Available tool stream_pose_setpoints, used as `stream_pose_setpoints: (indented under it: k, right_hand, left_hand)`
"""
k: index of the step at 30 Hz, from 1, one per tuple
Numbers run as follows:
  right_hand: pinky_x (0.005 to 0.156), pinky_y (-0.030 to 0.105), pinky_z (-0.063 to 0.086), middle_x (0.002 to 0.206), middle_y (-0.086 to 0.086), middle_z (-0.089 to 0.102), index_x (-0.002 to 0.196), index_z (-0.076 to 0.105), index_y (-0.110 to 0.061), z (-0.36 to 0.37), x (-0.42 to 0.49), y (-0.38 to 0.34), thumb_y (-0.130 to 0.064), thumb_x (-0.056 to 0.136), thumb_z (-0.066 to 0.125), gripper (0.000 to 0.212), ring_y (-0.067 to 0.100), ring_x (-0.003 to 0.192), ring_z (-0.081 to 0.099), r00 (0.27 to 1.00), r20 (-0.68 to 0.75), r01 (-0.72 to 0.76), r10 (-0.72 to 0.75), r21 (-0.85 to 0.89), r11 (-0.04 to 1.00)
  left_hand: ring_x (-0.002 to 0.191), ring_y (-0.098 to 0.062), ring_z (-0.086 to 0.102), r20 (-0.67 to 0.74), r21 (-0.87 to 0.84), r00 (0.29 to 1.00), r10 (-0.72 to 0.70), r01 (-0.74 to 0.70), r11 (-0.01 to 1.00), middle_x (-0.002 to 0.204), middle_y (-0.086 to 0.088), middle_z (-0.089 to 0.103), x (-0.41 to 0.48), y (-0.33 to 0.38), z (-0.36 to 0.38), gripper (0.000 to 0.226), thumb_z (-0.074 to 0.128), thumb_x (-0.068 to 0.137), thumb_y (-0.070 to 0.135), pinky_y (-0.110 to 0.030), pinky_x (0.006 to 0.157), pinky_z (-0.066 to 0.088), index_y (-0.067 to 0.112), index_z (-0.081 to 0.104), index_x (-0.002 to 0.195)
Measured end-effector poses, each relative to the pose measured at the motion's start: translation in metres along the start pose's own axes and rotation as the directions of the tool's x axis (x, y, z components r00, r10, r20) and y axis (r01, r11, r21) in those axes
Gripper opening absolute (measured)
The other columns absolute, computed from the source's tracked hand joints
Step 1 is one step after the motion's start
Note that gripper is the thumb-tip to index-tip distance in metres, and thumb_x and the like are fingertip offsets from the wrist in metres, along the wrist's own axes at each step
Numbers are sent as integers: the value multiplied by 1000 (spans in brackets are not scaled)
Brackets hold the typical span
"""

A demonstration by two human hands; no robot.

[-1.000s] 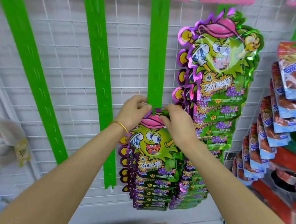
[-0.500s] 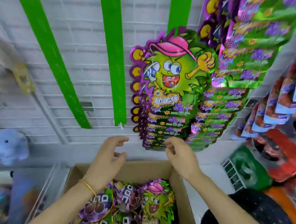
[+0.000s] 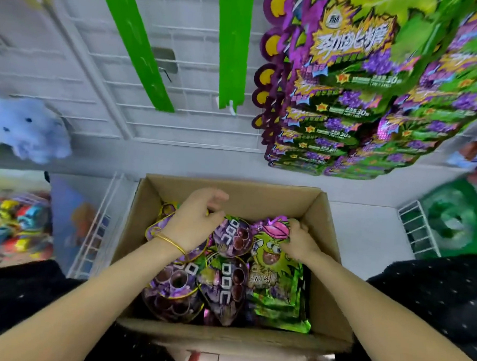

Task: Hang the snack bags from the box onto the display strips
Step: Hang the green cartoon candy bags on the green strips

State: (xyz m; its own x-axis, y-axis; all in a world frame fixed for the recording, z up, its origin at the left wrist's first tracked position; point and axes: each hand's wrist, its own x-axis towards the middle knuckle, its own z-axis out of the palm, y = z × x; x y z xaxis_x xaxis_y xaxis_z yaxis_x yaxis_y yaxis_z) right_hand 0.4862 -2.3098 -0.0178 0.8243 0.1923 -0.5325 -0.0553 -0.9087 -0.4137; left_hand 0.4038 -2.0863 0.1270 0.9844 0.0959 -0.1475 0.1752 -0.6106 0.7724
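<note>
Now I see both hands down in the cardboard box (image 3: 321,241). The right hand (image 3: 298,241) has its fingers (image 3: 298,226) curled tight on the top of a green snack bag (image 3: 275,283), right by the pink hat on it. That bag lies flat at the right side of the box. The left hand (image 3: 193,222), with a gold bracelet (image 3: 172,242), is over the purple snack bags (image 3: 225,284). Its fingers (image 3: 216,197) are loose and apart, and I see nothing in them. Up above, green display strips (image 3: 232,54) hang on the white wire wall (image 3: 98,74). A bunch of hung bags (image 3: 348,103) is at the right. A blue plush toy (image 3: 22,128) is at the left.
</note>
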Motion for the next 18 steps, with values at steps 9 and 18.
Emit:
stream_pose_setpoints:
  k: [9, 18]
  right_hand:
    - [98, 36, 40, 131, 21, 49, 127, 44, 0, 15, 31, 4, -11, 81, 68, 53, 35, 119, 49, 967, -227, -64, 118, 232, 970]
    - [50, 32, 54, 79, 14, 67, 108, 61, -5, -44, -12, -29, -16, 92, 55, 20, 21, 49, 63, 999, 45, 16, -15, -23, 1000]
  left_hand:
    - [103, -13, 56, -15, -18, 999, -40, 39, 999, 116, -4, 57, 3, -6, 1, 31, 53, 86, 3, -12, 88, 35, 11, 56, 116]
    - [96, -11, 54, -1, -43, 1000, -11, 11, 999, 118, -7, 56, 12, -5, 13, 36, 56, 85, 1, -1, 74, 36, 9, 52, 120]
